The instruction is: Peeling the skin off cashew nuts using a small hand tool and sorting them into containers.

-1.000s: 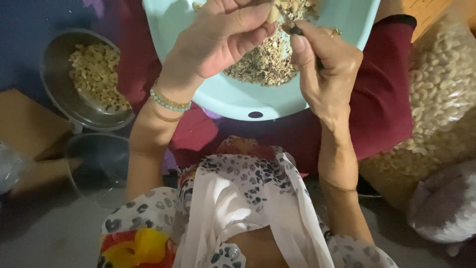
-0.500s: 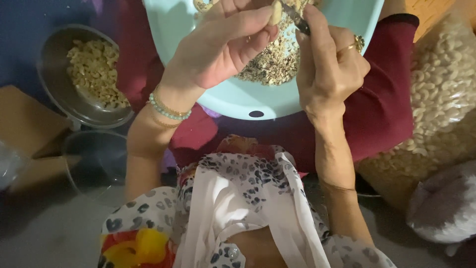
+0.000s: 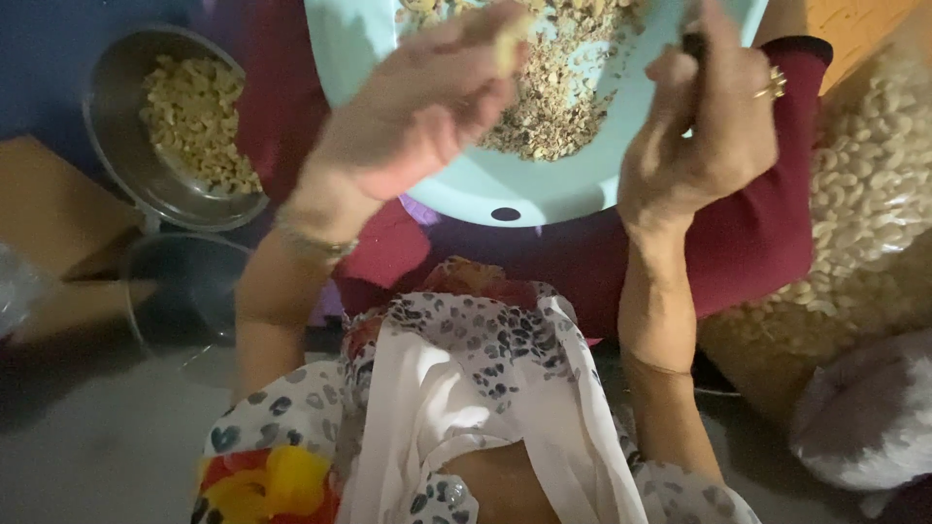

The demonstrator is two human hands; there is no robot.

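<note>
A pale nut (image 3: 509, 49) is pinched between the fingers (image 3: 485, 68) of the left hand (image 3: 417, 116), which is held just above the light blue basin (image 3: 466, 189); the motion is blurred, so the exact grip is hard to read. The right hand (image 3: 699, 136) is clenched around a small dark tool (image 3: 693, 44), also over the basin, above the heap of shells and scraps (image 3: 553, 87) lying in it. To the left of the basin a metal bowl (image 3: 126, 175) with peeled nuts (image 3: 194, 121) is seen, and to its right a large sack of pale nuts (image 3: 854, 204). With a loose pinch, the nut could likely be dropped into the scraps and lost there; the tool, worked close to the left fingers, could nick them.
</note>
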